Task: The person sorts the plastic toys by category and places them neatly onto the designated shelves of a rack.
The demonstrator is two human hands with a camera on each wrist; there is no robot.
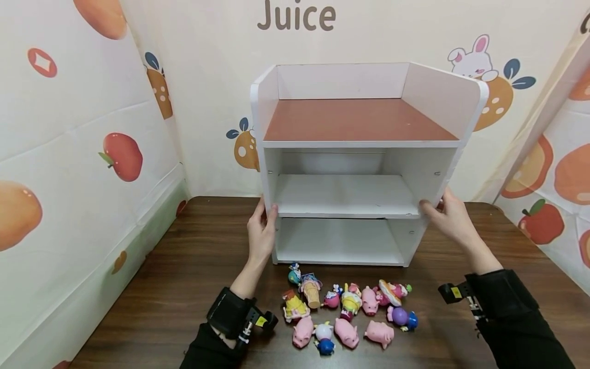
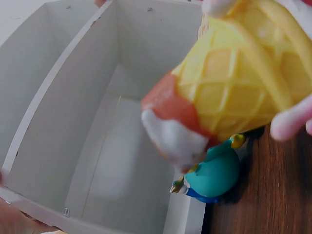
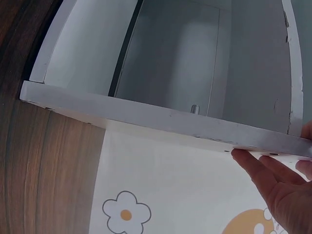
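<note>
A white shelf unit (image 1: 341, 195) with a brown top board stands upright on the wooden table. At its left side panel is my left hand (image 1: 261, 233), thumb on the front edge and fingers along the outside. My right hand (image 1: 449, 215) grips the opposite panel, thumb at the front edge near the middle board. In the right wrist view, fingertips touch the panel's outer face (image 3: 161, 124). Small toy figures lie before the unit, among them a pink pig (image 1: 379, 333) and a cone-shaped figure (image 1: 311, 291). That waffle-patterned cone (image 2: 234, 73) looms large in the left wrist view.
Close to the unit's lower front edge stands a teal-bodied figure (image 2: 214, 170). Several more figures, including a purple-and-blue one (image 1: 402, 318), are grouped on the table (image 1: 184, 287). Printed sheets form a back wall (image 1: 207, 61) and side walls around the table.
</note>
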